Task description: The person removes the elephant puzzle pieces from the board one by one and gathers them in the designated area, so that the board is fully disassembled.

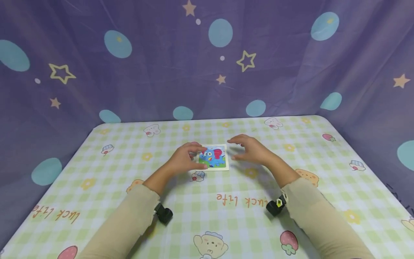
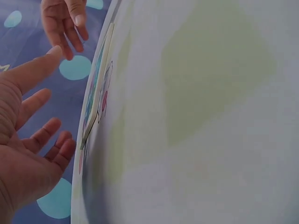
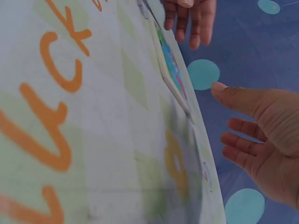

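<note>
A small square elephant picture puzzle (image 1: 213, 158) with a pale border lies flat on the checked tablecloth, a blue elephant with a pink ear on it. My left hand (image 1: 185, 158) hovers at its left edge, thumb and fingers spread apart and overlapping that edge in the head view. Off the right edge is my right hand (image 1: 250, 150), its fingers loosely bent with nothing between them. From the left wrist the puzzle (image 2: 97, 84) shows edge-on as a thin board, with the left hand (image 2: 28, 140) above the cloth. In the right wrist view the right hand (image 3: 266, 130) is likewise off the cloth.
The green and white checked tablecloth (image 1: 194, 205) covers the whole table and carries printed cartoons and lettering. A purple curtain (image 1: 161, 72) with stars and blue ovals hangs behind the table and at both sides. Small black cameras (image 1: 164, 214) are strapped at the wrists.
</note>
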A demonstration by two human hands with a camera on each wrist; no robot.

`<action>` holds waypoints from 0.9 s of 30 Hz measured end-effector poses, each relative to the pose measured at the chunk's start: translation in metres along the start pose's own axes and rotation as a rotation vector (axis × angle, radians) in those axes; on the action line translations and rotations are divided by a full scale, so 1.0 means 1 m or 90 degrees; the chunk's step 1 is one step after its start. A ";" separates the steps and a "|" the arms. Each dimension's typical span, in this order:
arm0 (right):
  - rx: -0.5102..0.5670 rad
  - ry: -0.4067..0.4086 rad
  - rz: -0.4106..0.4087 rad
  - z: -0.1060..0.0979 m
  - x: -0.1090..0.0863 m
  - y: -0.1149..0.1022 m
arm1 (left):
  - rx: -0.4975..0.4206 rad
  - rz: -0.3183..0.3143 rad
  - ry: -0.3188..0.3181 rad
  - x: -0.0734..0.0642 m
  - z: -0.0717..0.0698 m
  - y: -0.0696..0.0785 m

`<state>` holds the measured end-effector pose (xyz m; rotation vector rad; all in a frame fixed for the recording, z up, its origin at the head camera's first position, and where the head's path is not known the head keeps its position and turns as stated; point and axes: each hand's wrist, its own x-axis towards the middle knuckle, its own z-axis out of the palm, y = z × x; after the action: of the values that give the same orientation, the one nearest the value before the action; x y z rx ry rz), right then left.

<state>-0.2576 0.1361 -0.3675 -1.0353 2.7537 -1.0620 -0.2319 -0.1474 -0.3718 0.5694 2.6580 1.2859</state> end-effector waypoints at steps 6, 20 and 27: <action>-0.007 -0.021 0.012 0.008 0.012 0.003 | 0.003 -0.005 0.000 0.011 0.002 0.005; -0.040 -0.081 0.084 0.017 0.034 0.007 | 0.145 -0.038 -0.067 0.036 0.007 0.008; -0.019 -0.078 0.118 0.020 0.038 0.009 | 0.249 0.026 -0.097 0.044 0.010 0.008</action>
<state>-0.2879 0.1069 -0.3809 -0.7995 2.7103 -0.9043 -0.2668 -0.1181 -0.3701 0.7389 2.7890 0.6953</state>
